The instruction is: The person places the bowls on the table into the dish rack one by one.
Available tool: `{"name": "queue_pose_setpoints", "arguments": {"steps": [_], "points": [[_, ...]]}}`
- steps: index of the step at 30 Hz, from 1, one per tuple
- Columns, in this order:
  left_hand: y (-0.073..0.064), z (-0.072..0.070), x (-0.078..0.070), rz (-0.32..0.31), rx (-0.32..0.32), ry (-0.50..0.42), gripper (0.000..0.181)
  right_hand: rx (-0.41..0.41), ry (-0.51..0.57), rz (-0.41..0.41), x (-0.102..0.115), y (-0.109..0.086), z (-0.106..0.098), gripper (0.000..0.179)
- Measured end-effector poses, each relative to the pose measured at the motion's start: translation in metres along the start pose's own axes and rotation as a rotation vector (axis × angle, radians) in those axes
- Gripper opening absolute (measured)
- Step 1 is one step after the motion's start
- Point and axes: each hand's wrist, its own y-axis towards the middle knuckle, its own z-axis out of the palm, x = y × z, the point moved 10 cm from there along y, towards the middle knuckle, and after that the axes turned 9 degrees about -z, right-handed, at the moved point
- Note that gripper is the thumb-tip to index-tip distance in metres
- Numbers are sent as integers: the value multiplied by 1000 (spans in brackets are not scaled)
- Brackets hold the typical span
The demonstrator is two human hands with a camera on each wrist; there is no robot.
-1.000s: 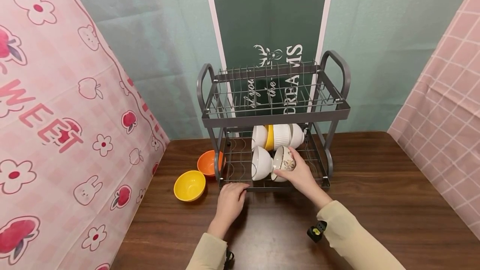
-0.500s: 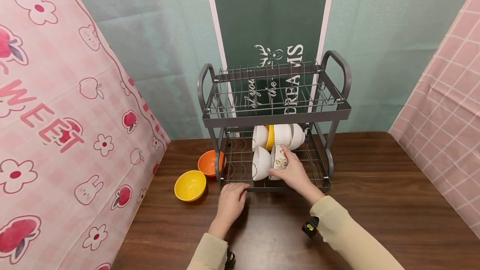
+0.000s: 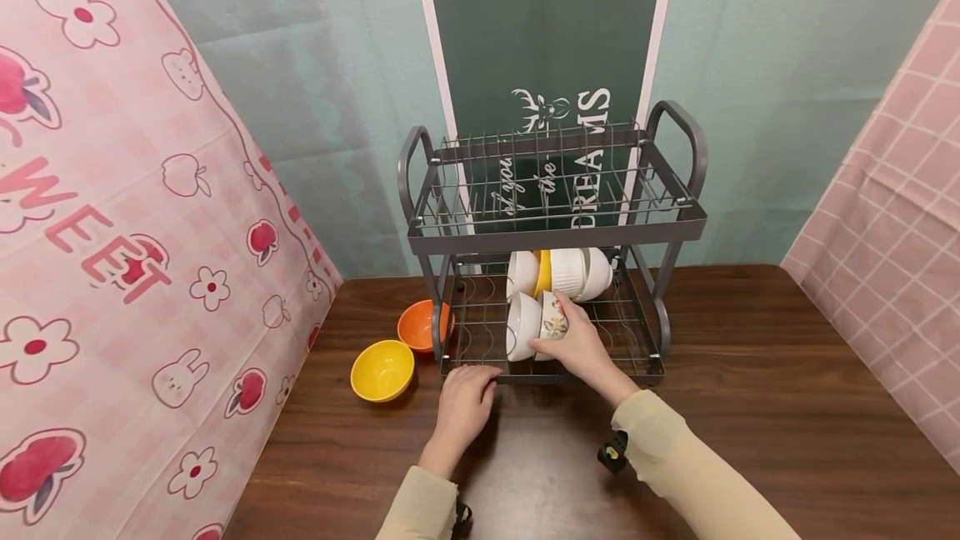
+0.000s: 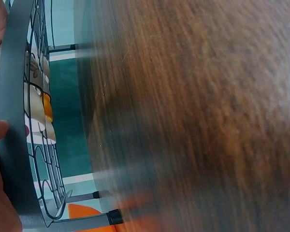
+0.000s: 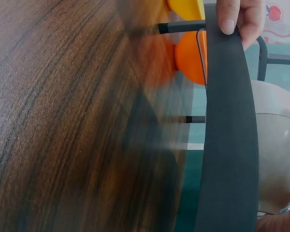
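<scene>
My right hand holds a cream bowl with a flower print on the lower tier of a grey two-tier dish rack. The bowl stands on its side, against a white bowl to its left. Part of the flowered bowl is hidden behind the hand. My left hand grips the rack's lower front rail near its left end. Its thumb presses the rail's face in the right wrist view. Behind these bowls a row of white bowls and a yellow bowl stand on their sides.
Left of the rack, a yellow bowl and an orange bowl sit upright on the brown wooden table. The rack's upper tier of wire slots overhangs the bowls. Printed cloths hang behind and at both sides.
My right hand has moved left with the flowered bowl, which has turned and closed up against the white bowl. The left hand stays on the rail.
</scene>
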Motion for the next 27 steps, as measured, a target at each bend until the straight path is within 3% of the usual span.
{"name": "queue_pose_setpoints", "arguments": {"steps": [12,27], "points": [[-1,-1,-1,-3,-23,-17,18,-5,20,-34,-2,2,0,96],[-2,-2,-1,0,-36,-14,17,54,67,-27,-6,2,7,99]]}}
